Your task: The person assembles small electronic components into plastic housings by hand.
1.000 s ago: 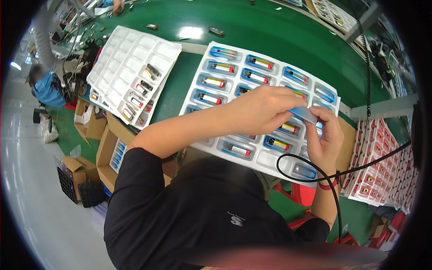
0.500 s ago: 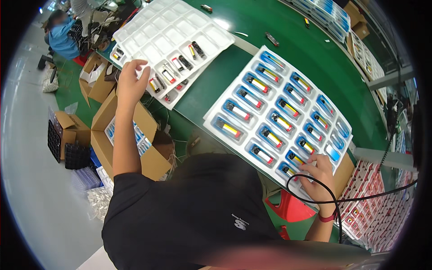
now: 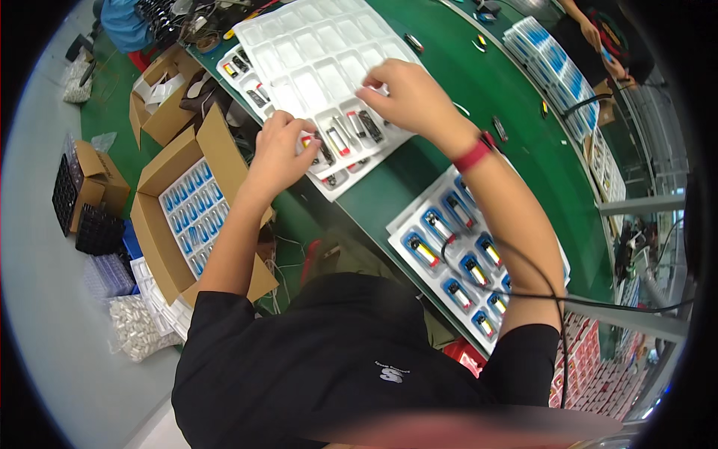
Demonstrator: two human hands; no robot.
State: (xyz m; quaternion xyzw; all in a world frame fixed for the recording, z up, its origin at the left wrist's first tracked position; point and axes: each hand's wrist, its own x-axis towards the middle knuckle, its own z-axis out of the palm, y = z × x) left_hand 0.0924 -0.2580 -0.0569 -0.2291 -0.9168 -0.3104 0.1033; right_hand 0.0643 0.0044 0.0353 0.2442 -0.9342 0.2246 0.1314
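Observation:
My left hand (image 3: 284,153) is at the near-left corner of a white moulded tray (image 3: 321,37). Its curled thumb and fingers close around a small battery (image 3: 305,141) with yellow and red wrapping, in the corner pocket beside a black part. Over the same tray's right side hovers my right hand (image 3: 411,101), fingers bent, thumb and index apart, nothing visible between them. Its palm hides the pocket underneath. Neighbouring pockets hold a white-and-red battery (image 3: 339,141) and a black part (image 3: 369,126). My right forearm crosses above a second tray (image 3: 400,232), whose blue-lined pockets hold battery units (image 3: 473,269).
Under the white tray lies another filled tray (image 3: 250,88). An open carton (image 3: 153,239) with blue-and-white pieces stands on the floor at left. A black cable (image 3: 598,303) loops past my right arm. Stacked trays (image 3: 546,67) and another person's hands (image 3: 602,52) are at far right.
My right hand has left the blue-lined tray and swung up left to the white tray. My left hand has come to that tray's near corner. The whole view has shifted.

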